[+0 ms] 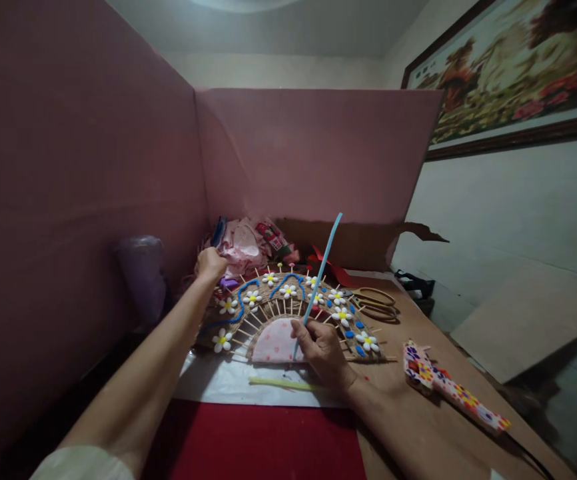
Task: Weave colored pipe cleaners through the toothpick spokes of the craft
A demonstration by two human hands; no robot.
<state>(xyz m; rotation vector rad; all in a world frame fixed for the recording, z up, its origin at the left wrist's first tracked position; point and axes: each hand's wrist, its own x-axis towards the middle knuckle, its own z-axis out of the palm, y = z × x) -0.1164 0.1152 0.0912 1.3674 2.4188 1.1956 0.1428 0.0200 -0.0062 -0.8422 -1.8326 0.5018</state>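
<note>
My right hand (324,350) is closed round a light blue pipe cleaner (324,267), which stands up at a slant from its grip. Behind it lies a fan-shaped craft piece (288,291) of twine and thin sticks, with white and yellow flowers, blue wavy strips and blue dots. A pink half-circle (276,341) forms its base. My left hand (212,265) is closed at the fan's far left, beside a heap of pink fabric (243,243). Whatever its fingers hold is hidden. A yellow-green pipe cleaner (283,384) lies in front of the fan.
Gold-handled scissors (376,303) lie right of the fan. A flower-patterned glue gun (453,387) with a cord rests on the brown tabletop (393,413). Red material (258,440) covers the near edge. Pink panels (313,153) stand behind and on the left.
</note>
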